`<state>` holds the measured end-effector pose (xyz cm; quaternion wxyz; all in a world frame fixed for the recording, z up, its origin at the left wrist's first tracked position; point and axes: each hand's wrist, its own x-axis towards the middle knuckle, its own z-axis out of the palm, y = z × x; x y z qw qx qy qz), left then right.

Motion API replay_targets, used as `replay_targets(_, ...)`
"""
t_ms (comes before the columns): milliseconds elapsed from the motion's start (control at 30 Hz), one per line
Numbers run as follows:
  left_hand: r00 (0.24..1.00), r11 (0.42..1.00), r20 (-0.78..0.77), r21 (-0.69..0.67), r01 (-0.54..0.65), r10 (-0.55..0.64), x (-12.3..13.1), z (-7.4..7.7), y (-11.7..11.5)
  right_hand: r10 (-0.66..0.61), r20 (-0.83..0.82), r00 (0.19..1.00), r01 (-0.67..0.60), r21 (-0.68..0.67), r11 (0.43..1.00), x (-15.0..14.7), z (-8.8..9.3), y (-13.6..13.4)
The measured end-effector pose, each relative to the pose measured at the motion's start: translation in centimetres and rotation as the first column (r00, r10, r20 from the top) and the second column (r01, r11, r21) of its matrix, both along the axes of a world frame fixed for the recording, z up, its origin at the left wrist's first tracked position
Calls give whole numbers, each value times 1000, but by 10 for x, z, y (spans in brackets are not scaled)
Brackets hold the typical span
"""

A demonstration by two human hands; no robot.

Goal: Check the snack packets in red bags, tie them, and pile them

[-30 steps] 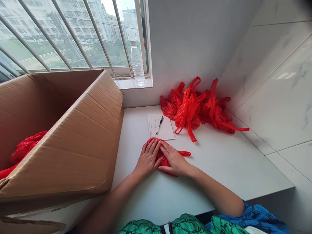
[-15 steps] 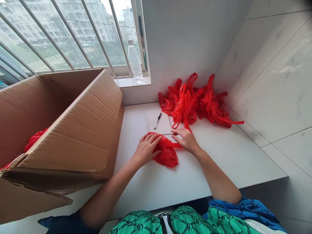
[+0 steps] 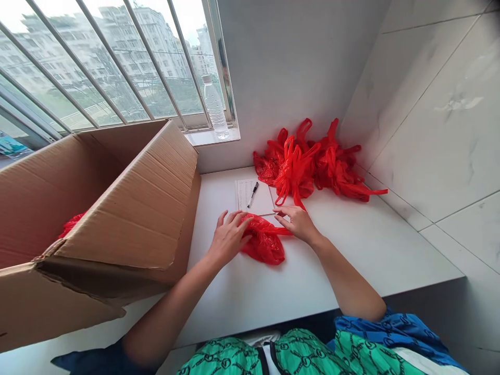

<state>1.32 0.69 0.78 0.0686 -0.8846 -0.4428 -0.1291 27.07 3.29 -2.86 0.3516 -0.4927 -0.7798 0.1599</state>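
A red plastic bag [image 3: 267, 245] lies bunched on the white tabletop in front of me, and one strap of it stretches right. My left hand [image 3: 229, 237] is open at the bag's left edge, with its fingers spread and the tips at the plastic. On the other side, my right hand [image 3: 296, 223] is open too, thumb and fingers apart, just above the end of the strap. Whether it touches the strap cannot be made out. Beyond the hands lies a white notepad [image 3: 242, 194] with writing on it, and a black-capped pen [image 3: 253, 194] rests on top.
Several tied red bags [image 3: 300, 166] are heaped against the back wall. A large open cardboard box [image 3: 128, 208] fills the left side, with red plastic inside. On the windowsill stands a clear water bottle [image 3: 215, 109]. The tabletop [image 3: 398, 255] ends at the tiled wall.
My left hand has slid a little left off the bag, its fingers spreading. The right hand stays nearly in place. The view has tilted slightly, shifting the box in the picture.
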Motion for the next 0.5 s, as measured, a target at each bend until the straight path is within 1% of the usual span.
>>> replay_targets(100,994,994,-44,-47,101,-104,11,-5,-1,-16,-13,1000,16,-2,1000,1,1,0)
replay_targets(167,992,990,-67,-96,103,-109,14,-6,-6,-27,-19,999,27,5,1000,2,1,0)
replay_targets(233,994,989,-73,-130,73,-83,11,3,-17,-31,-23,999,31,11,999,3,2,0)
replay_targets(267,995,985,-62,-158,63,-73,8,12,-25,-30,-26,999,31,14,999,4,2,0)
replay_targets(300,997,981,-44,-184,56,-65,3,25,-34,-28,-29,999,29,16,999,4,1,0)
replay_targets(367,998,951,43,-304,49,-37,-10,59,-58,-25,-34,999,25,11,1000,5,-1,0)
replay_targets(467,977,900,203,-435,34,61,-42,121,-97,-18,-25,1000,18,-32,999,3,-5,0)
replay_targets(500,967,892,240,-451,34,85,-55,140,-109,-13,-19,1000,11,-54,998,1,-6,-1)
